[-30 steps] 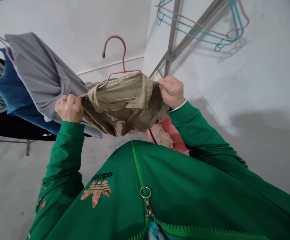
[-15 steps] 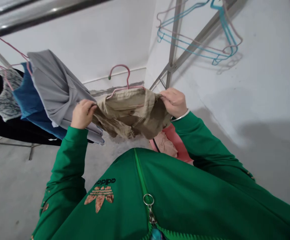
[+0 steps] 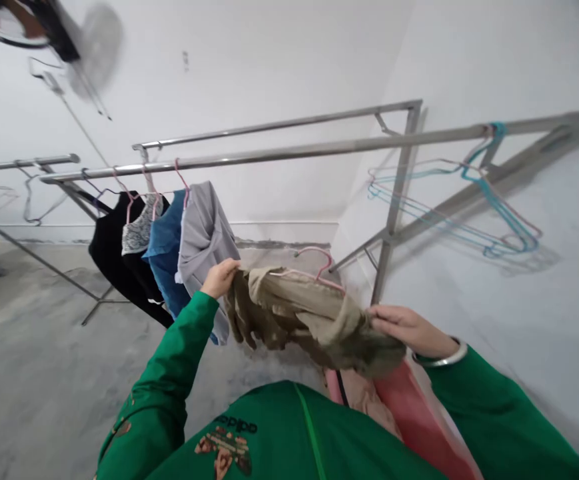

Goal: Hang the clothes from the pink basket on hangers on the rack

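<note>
While hands grip khaki garment, pink container below holds pale cloth.

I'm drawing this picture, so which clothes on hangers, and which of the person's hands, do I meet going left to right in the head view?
Black garment, patterned garment, blue garment, grey garment, left hand, khaki garment, right hand.

The held garment is plain khaki — its hanger pink. The jacket is bright green, with black lettering and a brown-and-gold patterned motif; the bangle is silver. Over there I see a black garment, a grey-and-white patterned top, a blue garment, a pale grey garment — then turquoise hangers and white walls.
</note>
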Motion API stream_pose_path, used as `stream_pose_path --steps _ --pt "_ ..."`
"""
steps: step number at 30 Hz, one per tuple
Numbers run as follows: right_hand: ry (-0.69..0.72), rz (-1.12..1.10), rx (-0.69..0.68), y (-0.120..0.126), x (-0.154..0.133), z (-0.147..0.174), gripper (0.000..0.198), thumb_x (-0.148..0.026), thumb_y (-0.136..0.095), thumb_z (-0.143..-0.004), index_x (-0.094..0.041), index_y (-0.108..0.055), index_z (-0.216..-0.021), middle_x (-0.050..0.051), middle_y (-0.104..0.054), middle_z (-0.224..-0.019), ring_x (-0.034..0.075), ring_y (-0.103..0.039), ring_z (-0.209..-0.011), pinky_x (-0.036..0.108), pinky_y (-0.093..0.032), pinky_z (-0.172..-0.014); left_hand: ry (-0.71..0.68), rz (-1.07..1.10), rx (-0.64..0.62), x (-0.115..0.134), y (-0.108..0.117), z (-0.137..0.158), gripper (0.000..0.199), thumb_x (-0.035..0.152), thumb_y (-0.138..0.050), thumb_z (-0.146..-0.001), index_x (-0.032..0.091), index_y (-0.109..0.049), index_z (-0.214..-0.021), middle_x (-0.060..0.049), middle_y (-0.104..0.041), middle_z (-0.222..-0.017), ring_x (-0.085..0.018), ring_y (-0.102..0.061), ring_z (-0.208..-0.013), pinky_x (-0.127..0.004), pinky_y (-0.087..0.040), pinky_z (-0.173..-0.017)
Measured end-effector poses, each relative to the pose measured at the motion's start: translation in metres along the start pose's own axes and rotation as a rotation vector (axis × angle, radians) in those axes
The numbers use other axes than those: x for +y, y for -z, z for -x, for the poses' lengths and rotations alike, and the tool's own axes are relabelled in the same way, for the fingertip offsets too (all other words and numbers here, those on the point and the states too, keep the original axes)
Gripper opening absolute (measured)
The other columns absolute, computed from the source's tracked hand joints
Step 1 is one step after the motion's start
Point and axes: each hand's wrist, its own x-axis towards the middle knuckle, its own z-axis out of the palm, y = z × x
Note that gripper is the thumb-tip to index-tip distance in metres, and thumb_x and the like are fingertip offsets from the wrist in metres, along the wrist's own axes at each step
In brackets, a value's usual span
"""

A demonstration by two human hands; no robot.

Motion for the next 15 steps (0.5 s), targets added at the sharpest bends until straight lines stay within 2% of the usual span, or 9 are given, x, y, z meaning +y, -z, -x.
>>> stream_pose_path --steps 3,6,9,15 --pt "-0.167 -0.351 -0.138 -0.001 -0.010 0.003 0.039 -0.055 -0.064 -0.078 -0.017 -0.067 -0.086 0.009 -0.071 -0.081 0.021 -0.068 -0.075 0.033 -0.054 -0.071 0.019 0.011 0.032 -0.007 0.000 0.007 0.014 0.024 -0.050 -0.084 0.020 -0.060 -0.092 -0.005 -0.064 -0.086 -0.018 -0.062 -0.081 -0.031 -0.052 -0.078" --pt "-0.216 -0.515 -0.090 -0.002 -0.026 -0.004 0.039 -0.054 -0.071 -0.071 -0.018 -0.068 -0.088 0.010 -0.072 -0.084 0.022 -0.069 -0.075 0.035 -0.055 -0.072 0.092 0.055 0.132 -0.012 0.000 0.029 0.019 0.028 -0.051 -0.085 0.020 -0.058 -0.101 -0.006 -0.062 -0.091 -0.018 -0.061 -0.085 -0.033 -0.052 -0.081" --pt "-0.186 -0.559 -0.006 -0.005 -0.051 -0.025 0.037 -0.050 -0.075 -0.068 -0.020 -0.067 -0.087 0.008 -0.072 -0.085 0.021 -0.069 -0.075 0.033 -0.055 -0.071 0.166 0.075 0.179 -0.010 -0.009 0.062 0.017 0.030 -0.048 -0.086 0.022 -0.058 -0.099 -0.006 -0.060 -0.087 -0.019 -0.060 -0.082 -0.035 -0.052 -0.079" --pt "-0.048 -0.556 0.153 -0.032 -0.104 -0.097 0.038 -0.048 -0.079 -0.063 -0.018 -0.065 -0.083 0.003 -0.071 -0.076 0.016 -0.065 -0.065 0.027 -0.051 -0.063 0.235 0.149 -0.024 0.014 -0.053 0.130 0.018 0.031 -0.043 -0.089 0.023 -0.058 -0.085 -0.006 -0.060 -0.083 -0.019 -0.061 -0.079 -0.034 -0.052 -0.073"
